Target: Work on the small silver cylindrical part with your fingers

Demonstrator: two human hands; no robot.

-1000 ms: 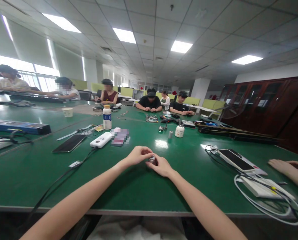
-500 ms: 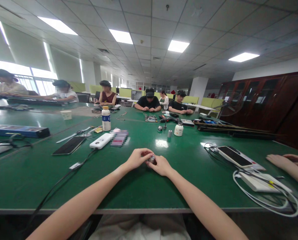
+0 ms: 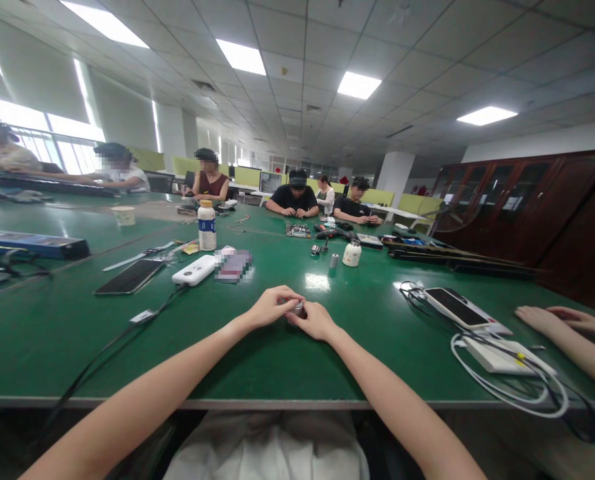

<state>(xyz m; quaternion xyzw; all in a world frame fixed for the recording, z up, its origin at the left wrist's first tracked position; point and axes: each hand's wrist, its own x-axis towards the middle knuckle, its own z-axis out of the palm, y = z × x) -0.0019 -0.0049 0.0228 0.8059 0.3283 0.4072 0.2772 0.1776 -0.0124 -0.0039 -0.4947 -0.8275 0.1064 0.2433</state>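
Near the front of the green table, a small silvery metal cylinder is between my two hands. My left hand comes from the left, its fingers curled over the top and far side of the cylinder. From the other side my right hand closes on it, thumb along the near side. Most of the cylinder is hidden by my fingers, so its exact kind does not show. Farther off stands a similar small grey cylinder, beside a squat white jar.
To the left lie a white power bank with a black cable, a dark phone and a white bottle. On the right are another phone, looped white cables and another person's hands. Several people sit across the table.
The camera view has shifted a little, so the table items appear higher and more to the left. Both hands stay around the metal cylinder, with only slight finger movement.
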